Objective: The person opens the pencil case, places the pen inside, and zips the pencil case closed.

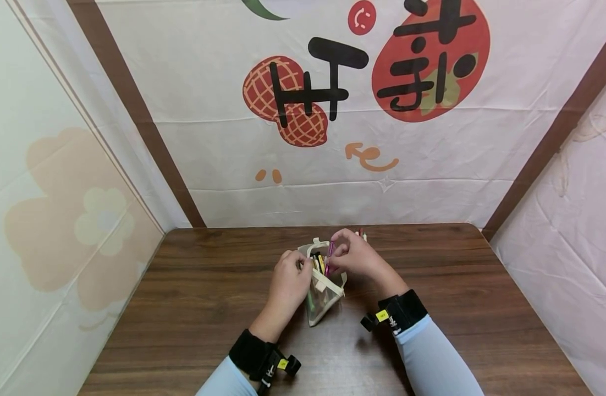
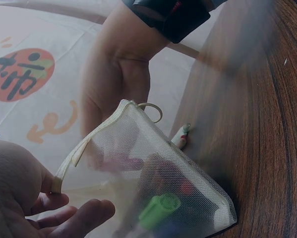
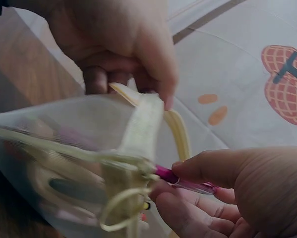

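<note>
A cream mesh pencil pouch [image 1: 319, 308] stands on the table, its top edge spread apart. My left hand [image 1: 289, 281] pinches the pouch's rim between thumb and fingers on the left side. Between the thumb and fingers of my right hand [image 1: 356, 256] is a slim magenta pen [image 3: 165, 173], held at the pouch's mouth with its lower part inside. Several pens, among them a yellow one [image 1: 321, 264], stick up within the pouch. Through the mesh in the left wrist view shows a green capped marker [image 2: 158, 210].
The brown wooden table [image 1: 194, 319] carries the pouch near its far edge. Partly hidden behind my right hand lies a small white and red item [image 1: 363, 235]. A printed white cloth [image 1: 209, 143] hangs behind the table, with more cloth at both sides.
</note>
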`<state>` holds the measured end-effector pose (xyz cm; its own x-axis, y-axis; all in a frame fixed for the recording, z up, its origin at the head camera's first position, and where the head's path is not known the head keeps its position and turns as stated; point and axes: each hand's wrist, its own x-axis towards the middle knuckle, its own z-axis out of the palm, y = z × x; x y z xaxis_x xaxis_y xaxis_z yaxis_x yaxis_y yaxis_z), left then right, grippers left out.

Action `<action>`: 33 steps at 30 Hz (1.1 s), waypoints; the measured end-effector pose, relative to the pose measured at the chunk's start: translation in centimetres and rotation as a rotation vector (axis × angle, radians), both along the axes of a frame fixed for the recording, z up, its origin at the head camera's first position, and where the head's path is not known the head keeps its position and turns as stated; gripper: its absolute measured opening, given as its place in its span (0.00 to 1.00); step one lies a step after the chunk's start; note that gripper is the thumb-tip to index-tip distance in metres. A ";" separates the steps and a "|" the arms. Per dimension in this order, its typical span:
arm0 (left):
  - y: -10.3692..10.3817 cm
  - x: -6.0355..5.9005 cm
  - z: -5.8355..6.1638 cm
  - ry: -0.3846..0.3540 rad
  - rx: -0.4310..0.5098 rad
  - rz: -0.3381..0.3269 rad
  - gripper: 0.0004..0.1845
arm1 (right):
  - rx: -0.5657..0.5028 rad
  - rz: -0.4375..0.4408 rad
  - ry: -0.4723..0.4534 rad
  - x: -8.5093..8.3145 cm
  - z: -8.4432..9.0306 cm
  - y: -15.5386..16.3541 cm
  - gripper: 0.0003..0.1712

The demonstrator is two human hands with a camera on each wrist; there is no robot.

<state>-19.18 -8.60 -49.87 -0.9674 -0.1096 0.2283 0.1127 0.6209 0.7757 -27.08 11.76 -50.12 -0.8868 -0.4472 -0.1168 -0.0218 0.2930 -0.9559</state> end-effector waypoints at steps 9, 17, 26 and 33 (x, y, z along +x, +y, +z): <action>-0.1 0.0 0.0 -0.005 0.003 -0.006 0.10 | 0.098 0.077 0.083 0.4 -0.9 -1.3 0.30; -0.1 0.1 0.1 -0.033 0.016 -0.012 0.11 | 0.171 0.075 0.109 0.8 -0.3 -1.4 0.24; 0.0 0.1 0.1 -0.023 0.023 -0.011 0.10 | 0.185 -0.050 0.119 -0.2 -0.4 0.5 0.18; -0.1 0.1 0.1 -0.024 0.023 -0.009 0.10 | 0.394 -0.245 0.230 -1.4 -1.3 2.7 0.17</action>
<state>-19.04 -8.65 -49.75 -0.9735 -0.1059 0.2028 0.0997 0.6015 0.7926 -28.48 14.47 -51.43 -0.9826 -0.1844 -0.0242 -0.1039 0.6523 -0.7508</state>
